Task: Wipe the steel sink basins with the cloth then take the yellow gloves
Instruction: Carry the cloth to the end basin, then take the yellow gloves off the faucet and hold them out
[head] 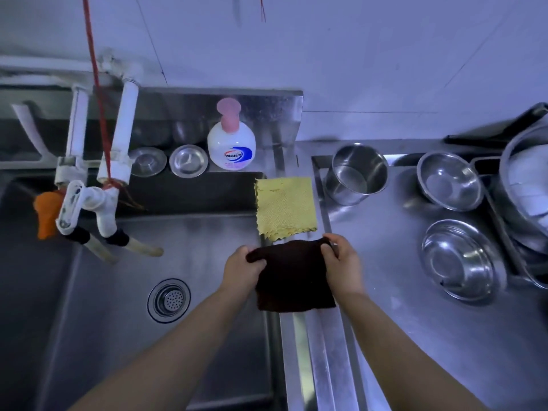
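A dark brown cloth (293,277) hangs spread over the right rim of the steel sink basin (124,336). My left hand (241,266) pinches its upper left corner, and my right hand (341,259) pinches its upper right corner. Just behind it, a yellow cloth (285,207) is draped over the same rim. The basin has a round drain strainer (169,300) at its bottom. No yellow gloves are visible.
Two white taps (98,203) with an orange piece (47,215) reach over the basin's back left. A soap pump bottle (231,143) and two small steel lids (188,160) stand on the back ledge. A steel pot (357,173) and steel bowls (461,259) sit on the right counter.
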The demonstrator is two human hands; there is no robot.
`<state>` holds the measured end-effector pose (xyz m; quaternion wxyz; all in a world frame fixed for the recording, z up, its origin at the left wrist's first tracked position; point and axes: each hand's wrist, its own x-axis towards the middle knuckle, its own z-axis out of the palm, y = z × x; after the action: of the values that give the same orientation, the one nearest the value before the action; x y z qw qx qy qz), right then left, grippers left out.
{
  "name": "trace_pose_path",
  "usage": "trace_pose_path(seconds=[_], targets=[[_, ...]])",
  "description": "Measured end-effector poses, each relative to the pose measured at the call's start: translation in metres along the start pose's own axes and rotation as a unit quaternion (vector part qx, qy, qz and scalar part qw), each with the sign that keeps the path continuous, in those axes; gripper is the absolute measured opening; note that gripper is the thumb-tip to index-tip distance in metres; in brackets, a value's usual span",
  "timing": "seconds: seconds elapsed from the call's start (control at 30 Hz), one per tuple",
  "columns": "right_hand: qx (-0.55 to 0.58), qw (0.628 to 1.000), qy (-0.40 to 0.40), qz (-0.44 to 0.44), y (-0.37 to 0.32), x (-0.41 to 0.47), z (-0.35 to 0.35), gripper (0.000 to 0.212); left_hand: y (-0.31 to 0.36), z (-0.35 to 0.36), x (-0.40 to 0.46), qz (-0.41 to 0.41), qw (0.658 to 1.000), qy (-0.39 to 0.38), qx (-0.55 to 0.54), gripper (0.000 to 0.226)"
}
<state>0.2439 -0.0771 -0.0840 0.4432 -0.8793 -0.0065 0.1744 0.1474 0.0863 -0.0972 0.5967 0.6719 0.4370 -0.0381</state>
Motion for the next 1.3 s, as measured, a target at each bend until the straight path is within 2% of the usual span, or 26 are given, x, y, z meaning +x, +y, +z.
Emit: trace_pose_path(seconds=[0.17,0.27,0.33,0.4,0.5,0.67,0.83,1.13,1.3], targets=[[-0.039,0.999,-0.007,0.012,0.005,0.001,0.002,0.027,-0.006,0.005,0.005,-0.020,1.000,0.007,-0.005,0.020],[-0.112,0.993,0.025,-0.015,0.005,-0.006,-0.004,0.029,-0.013,-0.001,0.003,-0.032,0.999,0.021,0.006,0.031],[-0.195,0.973,0.060,-0.110,0.000,-0.018,-0.008,0.028,-0.020,-0.014,-0.004,-0.015,0.998,0.025,0.061,0.034],[-0.268,0.931,0.065,-0.240,-0.009,-0.034,-0.007,0.029,-0.028,-0.032,-0.016,0.017,0.987,0.007,0.159,0.031],[-0.313,0.890,0.011,-0.331,-0.033,-0.062,0.003,0.029,-0.037,-0.066,-0.039,0.058,0.944,-0.008,0.324,0.028],[-0.367,0.859,-0.094,-0.344,-0.074,-0.096,0.038,0.030,-0.044,-0.128,-0.076,0.074,0.888,0.048,0.451,0.023],[-0.413,0.828,-0.134,-0.354,-0.107,-0.130,0.074,0.030,-0.055,-0.190,-0.108,0.086,0.853,0.107,0.503,0.021],[-0.456,0.808,-0.136,-0.347,-0.171,-0.239,0.157,0.023,-0.095,-0.323,-0.175,0.149,0.866,0.173,0.444,0.025],[-0.444,0.812,-0.146,-0.351,-0.206,-0.339,0.221,0.021,-0.145,-0.421,-0.235,0.143,0.865,0.195,0.440,0.010]])
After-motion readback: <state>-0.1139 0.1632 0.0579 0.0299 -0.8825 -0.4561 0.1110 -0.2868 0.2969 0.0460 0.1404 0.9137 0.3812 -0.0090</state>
